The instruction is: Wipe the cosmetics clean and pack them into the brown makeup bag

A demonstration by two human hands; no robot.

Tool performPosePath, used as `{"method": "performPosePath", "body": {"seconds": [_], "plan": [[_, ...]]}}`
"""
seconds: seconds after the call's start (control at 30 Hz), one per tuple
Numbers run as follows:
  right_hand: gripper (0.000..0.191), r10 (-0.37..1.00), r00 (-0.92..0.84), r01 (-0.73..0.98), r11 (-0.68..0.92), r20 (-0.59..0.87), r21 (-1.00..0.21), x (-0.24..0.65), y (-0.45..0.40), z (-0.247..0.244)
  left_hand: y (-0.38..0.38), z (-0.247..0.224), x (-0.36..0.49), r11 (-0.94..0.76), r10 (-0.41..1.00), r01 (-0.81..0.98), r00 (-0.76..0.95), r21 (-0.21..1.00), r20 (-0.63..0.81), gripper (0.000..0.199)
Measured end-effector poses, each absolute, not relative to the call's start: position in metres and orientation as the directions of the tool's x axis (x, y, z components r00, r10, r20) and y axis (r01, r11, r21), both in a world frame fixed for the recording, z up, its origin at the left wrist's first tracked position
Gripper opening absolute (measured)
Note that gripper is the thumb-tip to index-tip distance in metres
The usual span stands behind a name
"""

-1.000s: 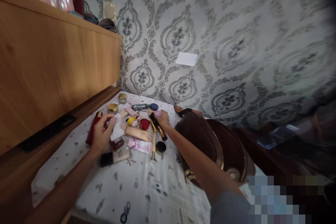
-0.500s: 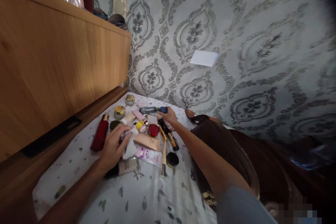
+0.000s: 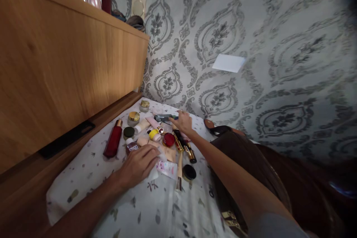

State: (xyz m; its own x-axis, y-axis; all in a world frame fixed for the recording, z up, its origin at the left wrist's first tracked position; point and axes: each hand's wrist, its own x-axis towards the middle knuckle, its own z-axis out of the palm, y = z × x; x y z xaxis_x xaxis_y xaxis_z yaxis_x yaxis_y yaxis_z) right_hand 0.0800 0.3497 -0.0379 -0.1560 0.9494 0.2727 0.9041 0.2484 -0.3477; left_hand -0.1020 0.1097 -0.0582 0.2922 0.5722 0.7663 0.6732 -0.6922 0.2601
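My left hand (image 3: 141, 165) lies low over the cosmetics, fingers curled together on a crumpled white tissue (image 3: 161, 152) that is mostly covered. Under and beyond it are a beige tube (image 3: 169, 153) and a tube with a pink-and-purple print (image 3: 167, 170). A small reddish-brown bottle with a white cap (image 3: 131, 145) stands against its knuckles. Farther back, my right hand (image 3: 184, 122) closes over a blue lid (image 3: 176, 118), largely hidden by the fingers. Beside it lies a dark greenish tube (image 3: 163, 118). Black-and-gold lipstick-like tubes (image 3: 185, 145) and a round red case (image 3: 169, 140) sit nearer.
A red bottle (image 3: 113, 139), gold-lidded jars (image 3: 134, 118) and a black-lidded jar (image 3: 189, 172) are spread on the patterned white cloth (image 3: 156, 212). A wooden cabinet (image 3: 69, 55) borders the left. On the right a dark brown bag (image 3: 237, 160) rests beneath my right forearm.
My left hand has moved right and nearer with the tissue, uncovering the reddish-brown bottle. My right hand now covers more of the blue lid. The view has shifted slightly left.
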Motion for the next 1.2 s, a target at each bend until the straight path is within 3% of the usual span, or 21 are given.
{"method": "performPosePath", "body": {"seconds": [0.13, 0.27, 0.47, 0.6, 0.67, 0.73, 0.87, 0.93, 1.07, 1.13, 1.2], "plan": [[0.044, 0.798, -0.523, 0.692, 0.603, 0.299, -0.397, 0.006, 0.339, -0.031, 0.109, -0.056, -0.101, -0.699, 0.558, 0.681, 0.329, 0.219, 0.762, 0.015], [0.055, 0.71, -0.678, 0.563, 0.667, 0.188, -0.487, -0.069, 0.327, -0.041, 0.109, -0.056, -0.1, -0.7, 0.552, 0.689, 0.358, 0.186, 0.753, 0.016], [0.038, 0.764, -0.614, 0.49, 0.565, 0.198, -0.664, -0.096, 0.321, -0.045, 0.111, -0.057, -0.102, -0.715, 0.548, 0.661, 0.329, 0.227, 0.769, 0.018], [0.039, 0.847, -0.449, 0.291, 0.439, 0.284, -0.85, -0.061, 0.302, -0.022, 0.11, -0.054, -0.107, -0.741, 0.518, 0.608, 0.247, 0.285, 0.819, 0.017], [0.045, 0.878, -0.392, 0.045, 0.316, 0.275, -0.948, -0.028, 0.278, -0.01, 0.11, -0.05, -0.114, -0.742, 0.51, 0.573, 0.144, 0.348, 0.848, 0.016], [0.051, 0.9, -0.375, -0.195, 0.158, 0.223, -0.968, 0.01, 0.245, -0.004, 0.11, -0.046, -0.121, -0.706, 0.529, 0.544, -0.022, 0.454, 0.848, 0.014], [0.052, 0.934, -0.316, -0.196, 0.11, 0.169, -0.974, 0.073, 0.17, -0.017, 0.105, -0.037, -0.121, -0.59, 0.549, 0.484, -0.346, 0.646, 0.761, 0.012], [0.055, 0.952, -0.263, -0.127, 0.126, 0.155, -0.984, 0.091, 0.139, -0.03, 0.096, -0.034, -0.109, -0.625, 0.557, 0.488, -0.268, 0.609, 0.786, 0.015], [0.06, 0.959, -0.253, -0.103, 0.103, 0.126, -0.989, 0.107, 0.096, -0.047, 0.077, -0.032, -0.076, -0.813, 0.552, 0.374, 0.258, 0.445, 0.793, 0.019], [0.06, 0.95, -0.274, -0.147, 0.109, 0.146, -0.983, 0.111, 0.082, -0.048, 0.075, -0.034, -0.062, -0.78, 0.624, 0.295, 0.294, 0.552, 0.724, 0.024], [0.061, 0.947, -0.266, -0.201, 0.125, 0.177, -0.972, 0.116, 0.072, -0.048, 0.077, -0.038, -0.053, -0.629, 0.777, 0.201, 0.184, 0.751, 0.602, 0.033]]}}
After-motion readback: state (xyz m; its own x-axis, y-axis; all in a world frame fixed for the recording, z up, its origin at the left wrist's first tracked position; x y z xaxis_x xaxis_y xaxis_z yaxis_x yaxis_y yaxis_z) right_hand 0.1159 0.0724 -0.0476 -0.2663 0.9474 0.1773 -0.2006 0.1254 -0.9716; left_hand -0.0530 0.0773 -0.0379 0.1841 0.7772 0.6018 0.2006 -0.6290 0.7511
